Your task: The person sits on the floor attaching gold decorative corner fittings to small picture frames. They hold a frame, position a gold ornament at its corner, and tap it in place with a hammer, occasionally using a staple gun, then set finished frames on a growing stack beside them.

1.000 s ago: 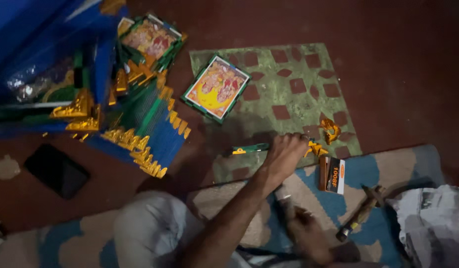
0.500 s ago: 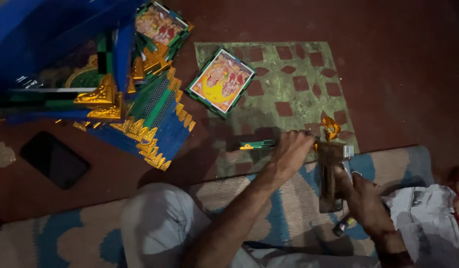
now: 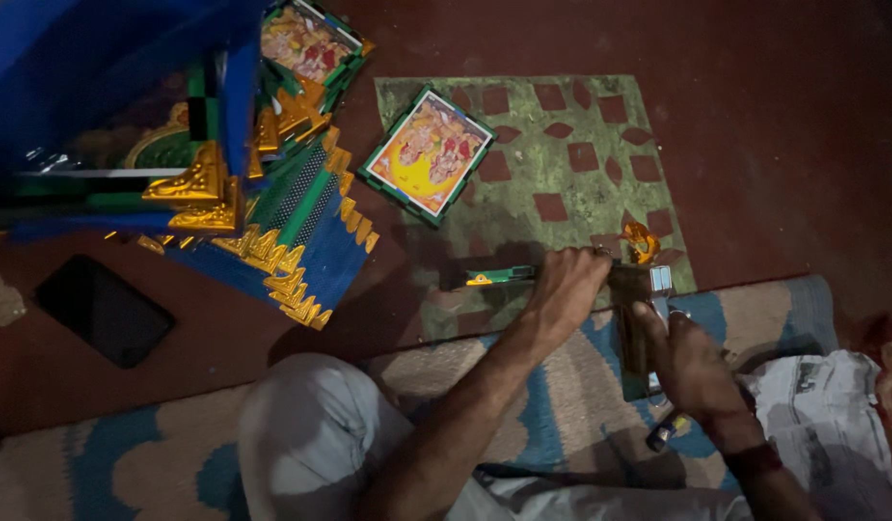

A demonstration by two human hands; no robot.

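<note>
The left hand (image 3: 567, 285) is closed around a green strip (image 3: 499, 277) on the patterned mat (image 3: 581, 174). The right hand (image 3: 692, 357) grips a tool (image 3: 648, 289) just beside it.

Dim light, I'm sitting on a dark red floor (image 3: 793, 125). Green patterned mat (image 3: 581, 174) with red cutout shapes at 12 o'clock. Blue and tan woven rug (image 3: 128, 463) under me, running from 8 to 4 o'clock. Crumpled newspaper (image 3: 832, 405) at 4 o'clock. Flat black slab (image 3: 104, 311) at 9 o'clock.
</note>
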